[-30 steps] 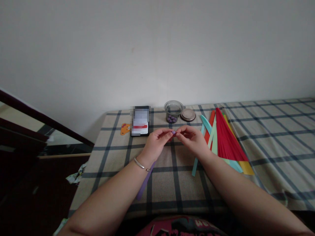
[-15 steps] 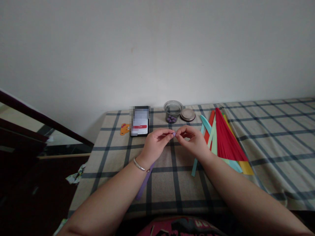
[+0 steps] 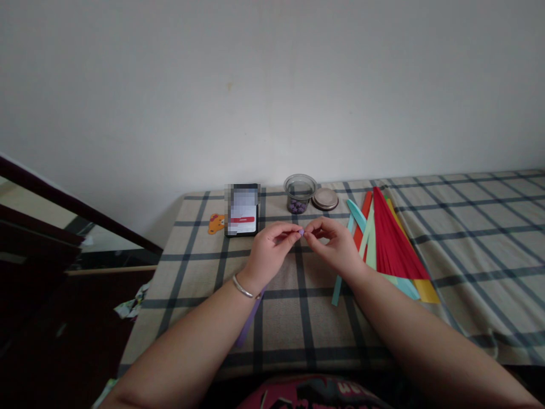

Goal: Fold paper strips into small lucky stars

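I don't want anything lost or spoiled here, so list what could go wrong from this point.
The small purple piece is held only at the fingertips of the left hand and right hand; it might slip or get squashed.
The clear tub stands uncovered, its lid beside it; a knock could spill its purple pieces.
The right forearm reaches over the loose coloured strips and might disturb them.
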Tool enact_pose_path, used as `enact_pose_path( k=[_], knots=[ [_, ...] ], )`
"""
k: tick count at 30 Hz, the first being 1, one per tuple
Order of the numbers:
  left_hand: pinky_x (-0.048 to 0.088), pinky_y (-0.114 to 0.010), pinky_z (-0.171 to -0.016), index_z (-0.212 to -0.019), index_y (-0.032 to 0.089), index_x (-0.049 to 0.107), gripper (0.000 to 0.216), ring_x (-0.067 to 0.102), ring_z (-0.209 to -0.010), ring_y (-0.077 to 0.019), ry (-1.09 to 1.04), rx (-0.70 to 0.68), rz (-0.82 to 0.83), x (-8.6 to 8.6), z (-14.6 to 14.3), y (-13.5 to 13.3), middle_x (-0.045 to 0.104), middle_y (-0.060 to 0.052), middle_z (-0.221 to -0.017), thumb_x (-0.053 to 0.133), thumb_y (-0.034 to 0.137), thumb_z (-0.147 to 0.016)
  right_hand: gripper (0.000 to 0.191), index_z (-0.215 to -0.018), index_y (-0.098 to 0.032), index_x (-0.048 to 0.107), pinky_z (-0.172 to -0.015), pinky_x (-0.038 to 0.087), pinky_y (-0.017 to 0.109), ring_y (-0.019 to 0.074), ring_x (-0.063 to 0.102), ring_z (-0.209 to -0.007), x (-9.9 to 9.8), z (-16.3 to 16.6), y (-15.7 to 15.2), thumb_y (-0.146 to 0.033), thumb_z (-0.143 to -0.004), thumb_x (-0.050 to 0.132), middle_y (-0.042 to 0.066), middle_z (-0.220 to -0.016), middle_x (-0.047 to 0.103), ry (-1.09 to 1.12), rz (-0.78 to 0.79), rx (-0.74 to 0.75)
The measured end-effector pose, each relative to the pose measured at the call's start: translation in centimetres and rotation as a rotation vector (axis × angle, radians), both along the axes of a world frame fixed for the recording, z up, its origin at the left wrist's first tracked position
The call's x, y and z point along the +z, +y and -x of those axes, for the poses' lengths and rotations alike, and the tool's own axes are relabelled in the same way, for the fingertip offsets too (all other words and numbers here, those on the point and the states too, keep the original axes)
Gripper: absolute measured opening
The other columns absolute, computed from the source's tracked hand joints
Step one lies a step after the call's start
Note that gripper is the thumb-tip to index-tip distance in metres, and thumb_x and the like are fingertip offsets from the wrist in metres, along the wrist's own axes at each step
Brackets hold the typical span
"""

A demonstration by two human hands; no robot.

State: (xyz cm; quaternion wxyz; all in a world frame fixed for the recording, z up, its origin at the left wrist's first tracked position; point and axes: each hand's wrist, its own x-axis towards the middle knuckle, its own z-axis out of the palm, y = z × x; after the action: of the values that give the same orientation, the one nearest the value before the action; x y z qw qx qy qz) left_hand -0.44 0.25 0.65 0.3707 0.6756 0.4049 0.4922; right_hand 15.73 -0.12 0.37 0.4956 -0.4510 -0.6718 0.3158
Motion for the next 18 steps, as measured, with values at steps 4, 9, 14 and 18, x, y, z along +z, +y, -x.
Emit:
enact_pose_path(
  k=[4,9,14,18],
  knots=[
    [0.053,-0.027,-0.079,-0.09,0.018,0.069,0.017,0.066,-0.085,-0.016,-0.072,-0.025,0.109,-0.12,-0.14,0.06,0.072,-0.005,-0.093,0.062,0.03,-0.081,0.006,-0.077,-0.02,0.059,-0.061,0.051,0.028,0.0149,0.059,-0.067,0.01,0.03,-0.06,-0.025,-0.079,0.058,0.003,-0.073,0.061,-0.012,-0.018,0.002],
    [0.054,-0.027,-0.077,-0.089,0.018,0.069,0.016,0.066,-0.083,-0.0159,-0.061,-0.026,0.102,0.06,-0.22,-0.1,0.072,-0.005,-0.09,0.063,0.029,-0.08,0.003,-0.077,-0.02,0.058,-0.061,0.052,0.027,0.0144,0.059,-0.066,-0.1,0.06,-0.09,-0.023,-0.078,0.058,0.002,-0.073,0.061,-0.026,-0.047,-0.017],
    [0.053,-0.028,-0.077,-0.088,0.02,0.07,0.014,0.065,-0.083,-0.016,0.019,0.006,0.0,0.11,-0.1,-0.22,0.071,-0.004,-0.089,0.063,0.029,-0.08,0.003,-0.074,-0.02,0.056,-0.061,0.051,0.027,0.0142,0.059,-0.064,-0.08,0.16,-0.19,-0.02,-0.075,0.058,0.001,-0.071,0.062,-0.06,-0.051,-0.053],
    [0.051,-0.028,-0.08,-0.089,0.021,0.07,0.013,0.064,-0.085,-0.0158,0.043,0.012,-0.046,0.03,0.02,-0.16,0.07,-0.004,-0.09,0.063,0.028,-0.081,0.003,-0.075,-0.02,0.056,-0.062,0.051,0.028,0.0148,0.059,-0.065,-0.04,0.19,-0.21,-0.021,-0.076,0.058,0.002,-0.071,0.062,-0.062,-0.038,-0.051]
  ],
)
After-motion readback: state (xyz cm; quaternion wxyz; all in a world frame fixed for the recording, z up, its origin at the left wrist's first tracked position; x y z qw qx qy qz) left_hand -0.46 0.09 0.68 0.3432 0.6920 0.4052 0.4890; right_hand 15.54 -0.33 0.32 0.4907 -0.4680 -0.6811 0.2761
